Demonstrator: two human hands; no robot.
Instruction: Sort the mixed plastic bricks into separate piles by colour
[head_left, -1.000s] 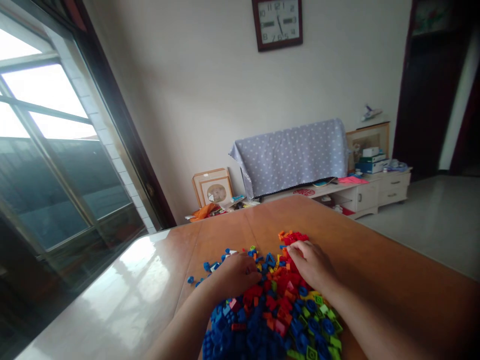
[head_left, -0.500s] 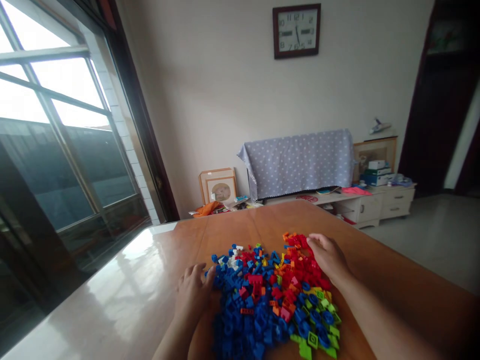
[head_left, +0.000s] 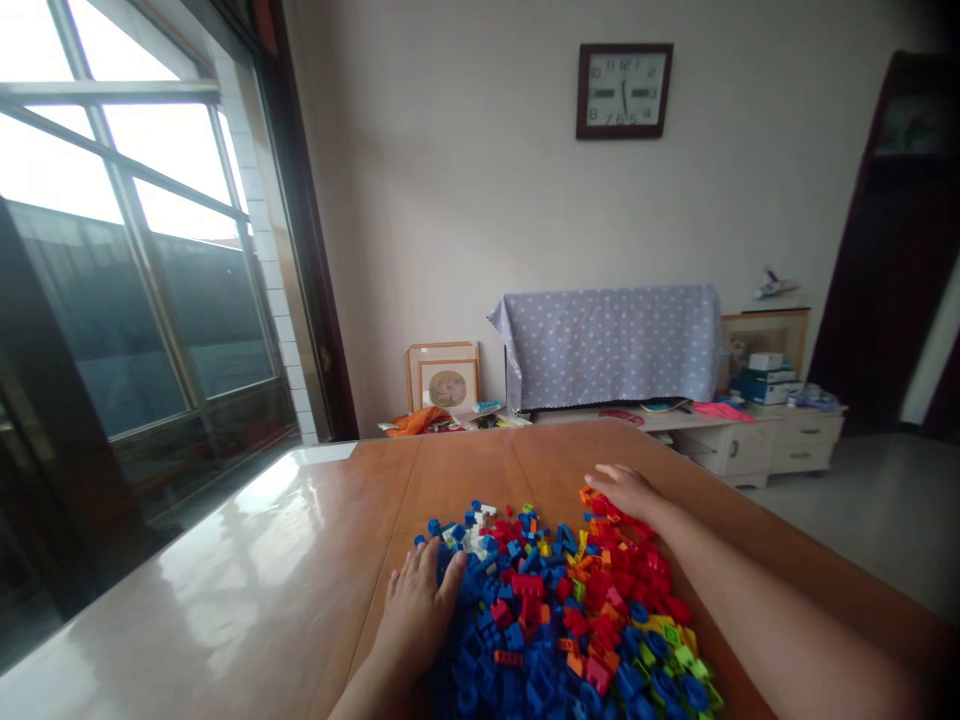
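Note:
A broad heap of plastic building bricks lies on the wooden table between my hands. Blue bricks [head_left: 487,640] fill its left and near side, red bricks [head_left: 637,560] its right, and lime green bricks [head_left: 684,655] its near right edge. A few white bricks [head_left: 478,540] sit at the far left. My left hand [head_left: 420,600] rests against the heap's left edge, fingers apart, the thumb over blue bricks. At the far right corner, my right hand [head_left: 624,490] reaches over red and orange bricks with its fingers stretched out. Neither hand shows a brick in its grasp.
The brown table [head_left: 247,580] spreads to both sides, glossy on the left. Beyond it stand a white cabinet [head_left: 750,450], a cloth-covered object [head_left: 611,345] and framed pictures [head_left: 448,380]. A clock [head_left: 625,91] hangs on the wall; a large window [head_left: 150,250] is at left.
The view has tilted and shifted slightly. My right hand has moved from the heap's right side to its far corner, turning inward. My left hand has slid right, onto the blue bricks' edge.

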